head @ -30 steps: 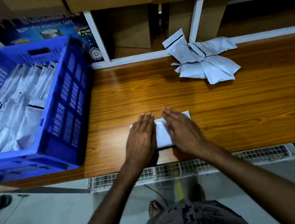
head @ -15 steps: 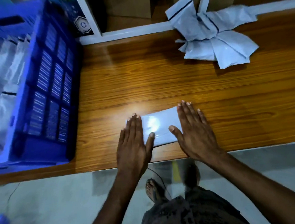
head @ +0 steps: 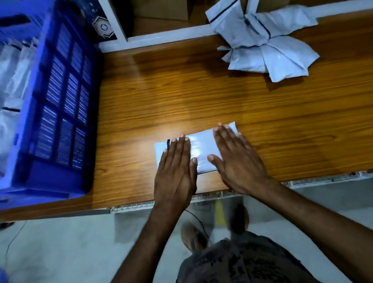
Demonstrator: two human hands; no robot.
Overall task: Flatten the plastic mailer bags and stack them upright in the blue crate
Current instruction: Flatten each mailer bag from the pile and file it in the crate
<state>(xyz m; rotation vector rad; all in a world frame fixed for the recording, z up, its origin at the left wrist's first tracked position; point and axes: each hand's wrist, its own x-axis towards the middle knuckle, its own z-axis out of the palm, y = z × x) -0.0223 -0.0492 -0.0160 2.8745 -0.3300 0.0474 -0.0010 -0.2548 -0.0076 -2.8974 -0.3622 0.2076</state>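
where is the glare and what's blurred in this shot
Head view: glare sits on the mailer bag and the wooden table just beyond the left hand; in the same head view the blue crate at the left edge is smeared with blur, while the pile of mailers at the back looks fairly sharp.

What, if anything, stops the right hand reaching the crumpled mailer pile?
Probably yes: only bare table lies between the right hand and the mailer pile; the hand lies flat, gripping nothing.
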